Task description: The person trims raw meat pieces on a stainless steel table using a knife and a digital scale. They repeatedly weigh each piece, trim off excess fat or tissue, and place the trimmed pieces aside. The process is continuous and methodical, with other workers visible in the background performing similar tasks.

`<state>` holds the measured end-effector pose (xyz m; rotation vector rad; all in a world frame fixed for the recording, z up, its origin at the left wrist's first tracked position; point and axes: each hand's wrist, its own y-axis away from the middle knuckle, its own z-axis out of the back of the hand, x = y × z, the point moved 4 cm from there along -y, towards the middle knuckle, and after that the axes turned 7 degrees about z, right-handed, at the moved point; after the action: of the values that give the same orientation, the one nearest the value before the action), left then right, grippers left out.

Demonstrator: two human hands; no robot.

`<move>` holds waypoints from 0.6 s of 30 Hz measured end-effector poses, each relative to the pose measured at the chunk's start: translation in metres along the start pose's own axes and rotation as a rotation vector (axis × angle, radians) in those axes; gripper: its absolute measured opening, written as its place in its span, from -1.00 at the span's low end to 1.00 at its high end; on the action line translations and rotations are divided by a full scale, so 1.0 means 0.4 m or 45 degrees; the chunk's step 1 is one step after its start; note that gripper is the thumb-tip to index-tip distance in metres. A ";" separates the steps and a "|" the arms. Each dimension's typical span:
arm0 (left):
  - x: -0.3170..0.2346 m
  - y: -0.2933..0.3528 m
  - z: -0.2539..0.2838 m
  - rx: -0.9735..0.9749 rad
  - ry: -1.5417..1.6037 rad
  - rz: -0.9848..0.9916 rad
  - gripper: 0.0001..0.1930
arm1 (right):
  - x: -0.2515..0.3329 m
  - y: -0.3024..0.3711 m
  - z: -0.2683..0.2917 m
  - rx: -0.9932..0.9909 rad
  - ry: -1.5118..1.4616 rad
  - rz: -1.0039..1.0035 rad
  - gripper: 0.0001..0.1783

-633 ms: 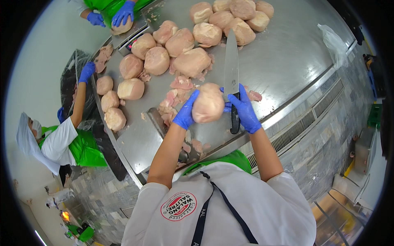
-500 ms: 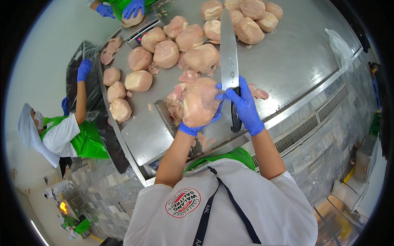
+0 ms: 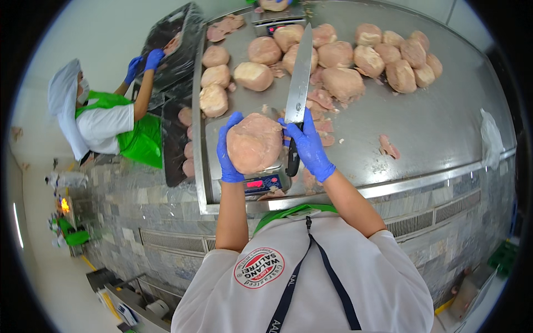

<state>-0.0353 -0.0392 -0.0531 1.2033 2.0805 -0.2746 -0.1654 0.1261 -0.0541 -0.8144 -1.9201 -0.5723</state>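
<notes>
A large, round, pale pink ham (image 3: 254,144) rests in my blue-gloved left hand (image 3: 228,151), whose fingers curve around its left side. My right hand (image 3: 308,145), also gloved in blue, grips the black handle of a long wide knife (image 3: 300,77), blade pointing away from me. The fingertips of that hand reach toward the ham's right side; whether they bear its weight is hidden. Under and just behind the ham is a digital scale (image 3: 265,183) with a lit red display. Pink meat trimmings (image 3: 322,100) lie right of the blade.
Several hams (image 3: 344,83) crowd the far part of the steel table (image 3: 411,133). A clear plastic bag (image 3: 491,139) hangs over its right edge. At left, a co-worker (image 3: 111,122) in a green apron handles a black-lined tray (image 3: 172,47). Another scale (image 3: 277,25) stands at the far edge.
The view has swung right. My hands have carried the ham left, from beside the trimmings to over the near scale. The knife stays in my right hand.
</notes>
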 end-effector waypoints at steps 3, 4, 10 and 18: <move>-0.047 0.039 0.131 -0.312 -0.483 -0.234 -0.48 | -0.008 -0.009 -0.054 0.032 -0.073 0.010 -0.31; -0.053 0.050 0.147 -0.351 -0.574 -0.293 -0.48 | 0.004 -0.007 -0.075 0.040 -0.044 0.002 -0.33; -0.060 0.131 0.057 -0.551 -1.069 -0.504 -0.23 | 0.024 0.023 -0.090 0.363 1.186 0.583 -0.34; -0.079 0.117 0.045 -0.337 -1.476 -0.383 0.19 | 0.056 0.158 0.000 0.503 1.647 0.534 -0.27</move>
<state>0.0217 -0.0439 -0.0375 0.3589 1.1815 -0.6291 -0.1262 0.1753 -0.0306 -0.3678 -0.6031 -0.2912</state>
